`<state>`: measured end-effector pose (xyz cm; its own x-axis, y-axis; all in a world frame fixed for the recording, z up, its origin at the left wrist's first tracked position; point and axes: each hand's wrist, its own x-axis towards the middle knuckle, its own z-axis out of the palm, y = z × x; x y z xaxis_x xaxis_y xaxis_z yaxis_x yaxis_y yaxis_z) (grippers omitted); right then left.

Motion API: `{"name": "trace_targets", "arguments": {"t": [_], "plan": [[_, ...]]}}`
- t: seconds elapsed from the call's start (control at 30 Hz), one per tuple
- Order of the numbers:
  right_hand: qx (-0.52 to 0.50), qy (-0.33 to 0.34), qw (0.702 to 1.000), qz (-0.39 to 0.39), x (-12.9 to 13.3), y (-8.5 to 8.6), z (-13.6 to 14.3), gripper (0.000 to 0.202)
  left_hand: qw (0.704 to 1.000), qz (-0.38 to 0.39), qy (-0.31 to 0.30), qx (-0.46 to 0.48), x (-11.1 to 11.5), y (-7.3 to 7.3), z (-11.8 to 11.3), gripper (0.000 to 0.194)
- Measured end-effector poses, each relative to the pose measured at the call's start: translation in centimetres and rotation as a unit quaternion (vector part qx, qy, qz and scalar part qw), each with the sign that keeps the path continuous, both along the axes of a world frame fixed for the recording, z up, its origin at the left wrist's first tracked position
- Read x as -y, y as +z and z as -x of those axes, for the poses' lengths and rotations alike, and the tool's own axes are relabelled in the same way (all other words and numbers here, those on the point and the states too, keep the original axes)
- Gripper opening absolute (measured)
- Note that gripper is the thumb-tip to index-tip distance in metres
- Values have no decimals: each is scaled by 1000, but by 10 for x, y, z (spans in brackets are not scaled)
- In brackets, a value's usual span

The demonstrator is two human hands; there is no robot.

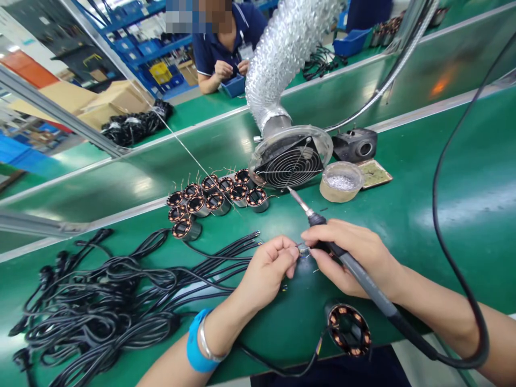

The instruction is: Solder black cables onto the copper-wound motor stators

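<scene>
My right hand (355, 252) is closed around a soldering iron (365, 277), whose metal tip points up and left toward the round fan grille. Its thumb and fingertips reach the small wire ends (304, 250) at my left fingertips. My left hand (278, 263) is pinched on those thin wire ends. Just below my hands, a stator with copper windings (349, 329) rests at the table's near edge, with a black cable (298, 372) running to it. Left of my left hand, a bundle of black cables (217, 269) ends in stripped wires.
A fume extractor (292, 161) with a silver duct stands ahead. Several stators (216, 203) sit left of it. Right of it are a round tub (342, 181), a sponge tray (375, 173) and an iron holder (357, 145). A person (229, 48) works opposite. Coiled cables (108, 306) cover the left.
</scene>
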<state>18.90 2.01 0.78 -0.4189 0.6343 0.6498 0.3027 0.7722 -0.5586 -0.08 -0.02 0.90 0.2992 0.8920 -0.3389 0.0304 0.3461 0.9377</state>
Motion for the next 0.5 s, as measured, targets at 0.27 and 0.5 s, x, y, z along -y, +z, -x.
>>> {"name": "trace_targets", "arguments": {"t": [0.27,0.5], "plan": [[-13,-38,992,116,3,-8,3,30,998,16,67,4,6,-1,-9,32],[-29,-20,995,91,0,-9,1,25,996,1,88,-34,5,-4,-10,32]]}}
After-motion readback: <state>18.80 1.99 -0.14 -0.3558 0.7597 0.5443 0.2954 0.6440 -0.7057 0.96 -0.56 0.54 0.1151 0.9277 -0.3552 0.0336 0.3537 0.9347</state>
